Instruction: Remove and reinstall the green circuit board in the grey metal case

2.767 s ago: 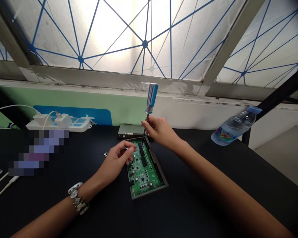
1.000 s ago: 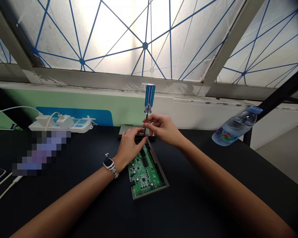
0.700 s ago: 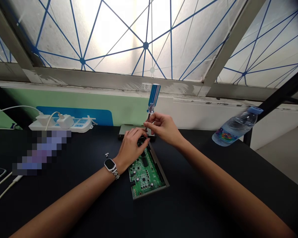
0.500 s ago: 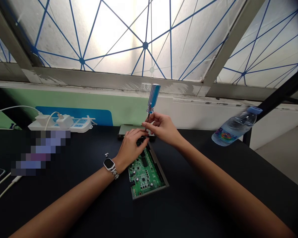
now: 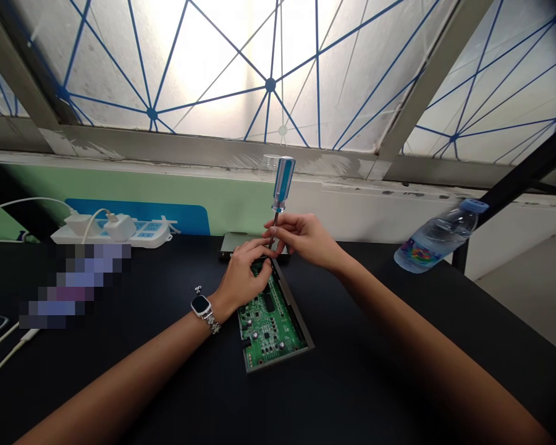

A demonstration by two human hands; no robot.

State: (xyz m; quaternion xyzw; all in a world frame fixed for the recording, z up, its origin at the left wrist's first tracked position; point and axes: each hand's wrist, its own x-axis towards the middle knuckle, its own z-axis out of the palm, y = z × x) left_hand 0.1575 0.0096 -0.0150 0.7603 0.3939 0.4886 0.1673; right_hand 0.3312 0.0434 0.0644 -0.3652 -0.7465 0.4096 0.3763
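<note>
A screwdriver (image 5: 283,183) with a clear and blue handle stands nearly upright, its handle leaning slightly right. Thumb and fingers of my right hand (image 5: 309,240) pinch its metal shaft below the handle. My left hand (image 5: 246,275) curls over the far end of a green circuit board (image 5: 269,327) in a grey metal frame. Its thumb and forefinger come close together beside the shaft's lower end; what they grip, if anything, is hidden. The screwdriver's tip is also covered by the fingers. A flat grey metal piece (image 5: 229,243) lies behind my hands.
Small metal bits (image 5: 197,289) lie on the black table (image 5: 352,377) near my left wrist. A water bottle (image 5: 438,238) leans at the right by a black post. At the back left is a white power strip (image 5: 155,233) with plugs and cables.
The screwdriver handle has shifted slightly left and stands a little more upright. The fingers of my right hand have moved slightly on the shaft. The board stays in place.
</note>
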